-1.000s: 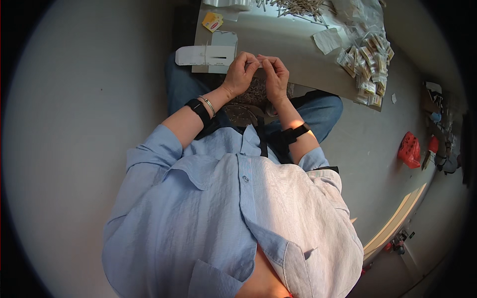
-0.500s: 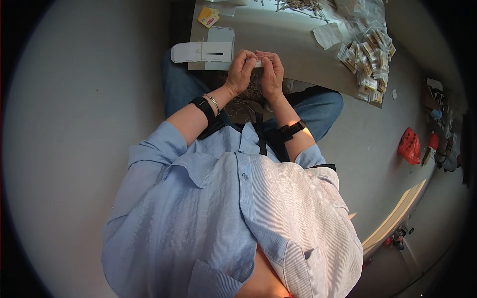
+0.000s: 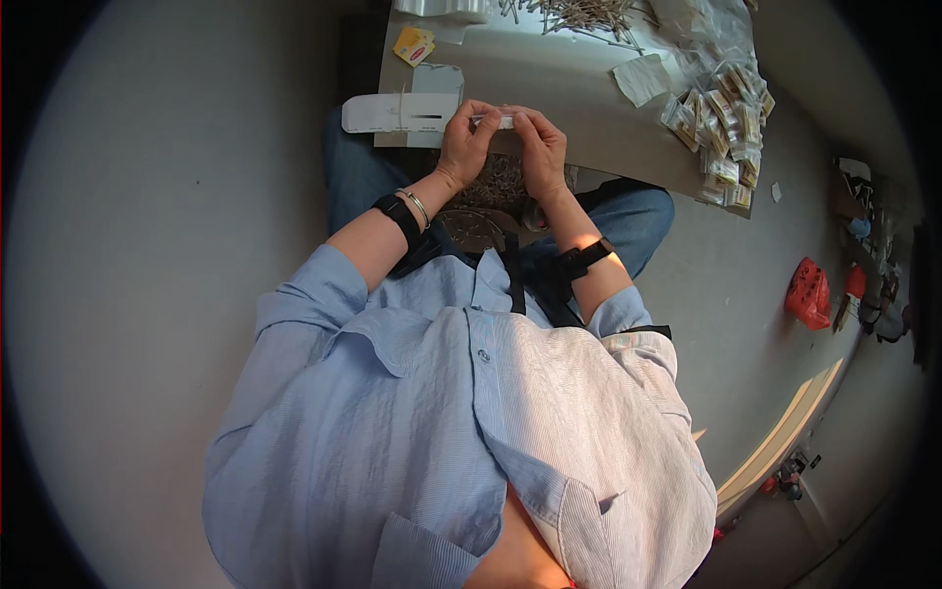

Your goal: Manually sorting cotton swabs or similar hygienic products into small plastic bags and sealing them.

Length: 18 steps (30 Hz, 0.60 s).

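Note:
My left hand (image 3: 465, 145) and my right hand (image 3: 543, 152) meet above the table's near edge, fingers closed in a pinch. Between them they grip a small, whitish, partly clear piece that looks like a little plastic bag (image 3: 506, 122); the fingers cover most of it. Just left of my left hand lies a white card piece (image 3: 378, 114) with a dark slot and a thin band around it. It rests on a pale grey sheet (image 3: 439, 80). Farther back on the left are small yellow cards (image 3: 413, 45).
A pile of small clear bags with brownish contents (image 3: 726, 128) covers the table's right side. Beside it lies a crumpled white sheet (image 3: 643, 79). Thin sticks (image 3: 589, 15) are heaped at the back. On the floor to the right sits a red bag (image 3: 809, 294).
Both hands have shifted slightly, fingertips a little farther apart, so more of the whitish piece shows between them. The table sits slightly lower in the view.

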{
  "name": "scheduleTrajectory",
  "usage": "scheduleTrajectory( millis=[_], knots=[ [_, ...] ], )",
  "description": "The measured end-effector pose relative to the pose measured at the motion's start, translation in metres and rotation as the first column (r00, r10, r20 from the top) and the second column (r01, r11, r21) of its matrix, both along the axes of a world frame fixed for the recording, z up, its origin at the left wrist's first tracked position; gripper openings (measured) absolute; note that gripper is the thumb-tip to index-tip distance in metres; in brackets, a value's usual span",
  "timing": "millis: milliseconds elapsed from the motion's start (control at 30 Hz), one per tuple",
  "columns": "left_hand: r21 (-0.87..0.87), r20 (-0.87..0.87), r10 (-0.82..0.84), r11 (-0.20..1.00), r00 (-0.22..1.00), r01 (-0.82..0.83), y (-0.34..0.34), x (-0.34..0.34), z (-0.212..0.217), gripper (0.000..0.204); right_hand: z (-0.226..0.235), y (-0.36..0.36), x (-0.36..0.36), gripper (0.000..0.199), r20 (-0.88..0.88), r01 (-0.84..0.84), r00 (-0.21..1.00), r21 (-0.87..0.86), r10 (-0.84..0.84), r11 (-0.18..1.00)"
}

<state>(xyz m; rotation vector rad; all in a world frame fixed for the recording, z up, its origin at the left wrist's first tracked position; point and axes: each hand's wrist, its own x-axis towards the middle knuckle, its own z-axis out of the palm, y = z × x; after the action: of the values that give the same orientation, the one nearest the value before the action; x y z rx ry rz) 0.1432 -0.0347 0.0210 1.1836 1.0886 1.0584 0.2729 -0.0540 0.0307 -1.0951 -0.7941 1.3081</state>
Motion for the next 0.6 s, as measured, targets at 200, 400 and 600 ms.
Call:
scheduleTrajectory(
  millis=[200,400,600],
  knots=[
    [-0.047,0.113,-0.015,0.999,0.993,0.020,0.000,0.002,-0.003,0.028,0.001,0.001,0.000,0.017,0.032,0.017,0.999,-0.009,-0.016,1.000],
    [-0.033,0.109,-0.041,0.998,0.993,0.045,0.003,-0.001,-0.005,0.028,0.009,0.002,0.001,0.017,0.008,-0.010,1.000,-0.063,0.010,0.998],
    [-0.044,0.147,-0.029,0.998,0.989,0.036,0.000,0.003,0.000,0.027,0.004,0.001,0.007,0.018,0.245,-0.087,0.966,0.026,0.078,0.996]
  ],
)
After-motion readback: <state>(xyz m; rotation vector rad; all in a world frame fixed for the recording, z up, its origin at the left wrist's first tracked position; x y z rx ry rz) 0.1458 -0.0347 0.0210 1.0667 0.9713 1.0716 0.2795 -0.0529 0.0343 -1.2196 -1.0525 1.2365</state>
